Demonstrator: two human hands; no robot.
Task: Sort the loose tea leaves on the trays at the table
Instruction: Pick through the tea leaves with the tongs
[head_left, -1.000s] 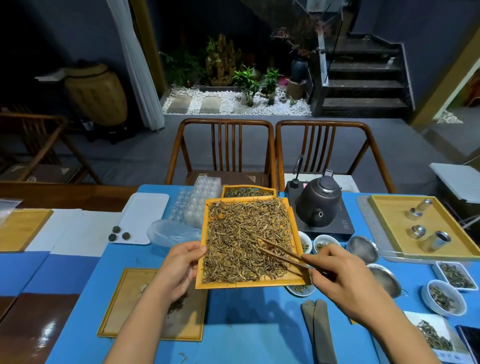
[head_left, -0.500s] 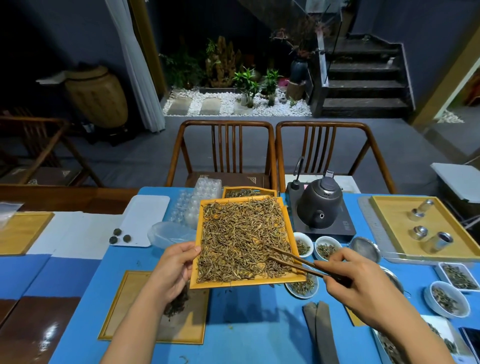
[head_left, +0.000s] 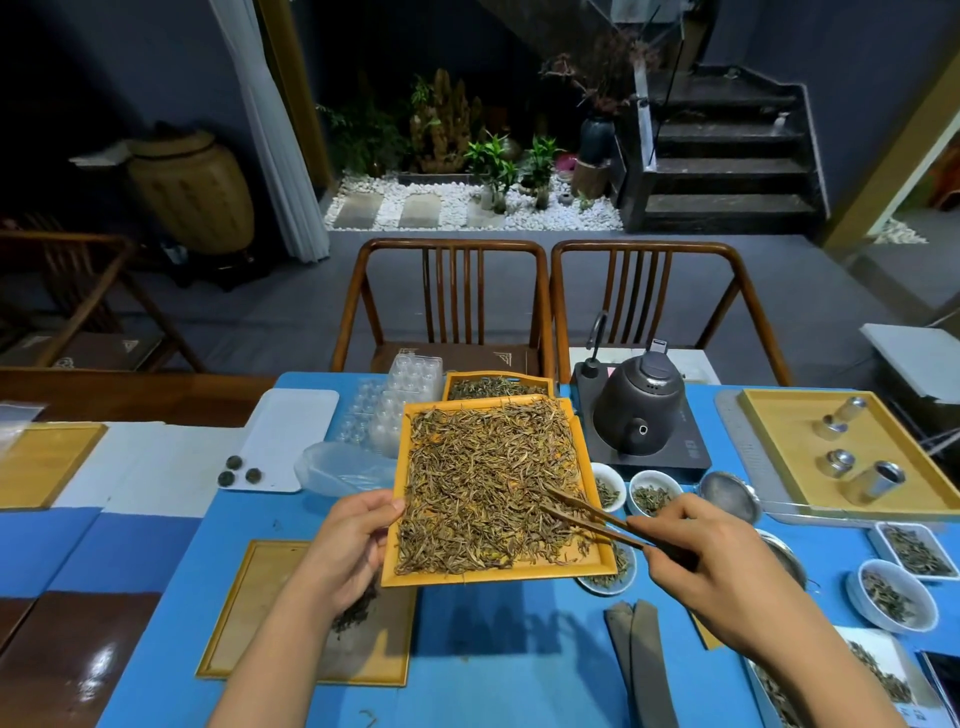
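Centre frame: orange tray (head_left: 584, 564) full of loose tea leaves (head_left: 488, 483), lifted off the blue table (head_left: 498, 654) and tilted, shadow on the cloth under it. Left hand (head_left: 345, 553) grips the tray's left edge, thumb over the rim, fingers curled underneath. Right hand (head_left: 727, 577), lower right of centre, pinches a pair of wooden tweezers (head_left: 587, 517); tips reach into the leaves at the tray's lower right corner, prongs slightly apart, can't tell if a leaf is caught between them. Second orange tray (head_left: 496, 376) with greener leaves sits just behind the first, upper centre. Below the left hand, flat bamboo tray (head_left: 249, 623) on the table with a small dark pile of leaves, partly hidden by the wrist. Right of the held tray: small white bowls (head_left: 652, 496) with leaves, one more bowl half under the tray's lower right corner. Dark kettle (head_left: 641, 410) on a black hot plate (head_left: 691, 454), centre right; the plate's display is unreadable. Metal strainer (head_left: 730, 493) beside the bowls. Far right: yellow tray (head_left: 779, 447) holding small metal tins (head_left: 875, 480). Lower right: more white dishes (head_left: 891, 592) with leaves. Left of centre: white board (head_left: 285, 431) with three dark tea balls (head_left: 239, 470), clear plastic blister packs (head_left: 400, 400). No legible labels or brand marks anywhere.
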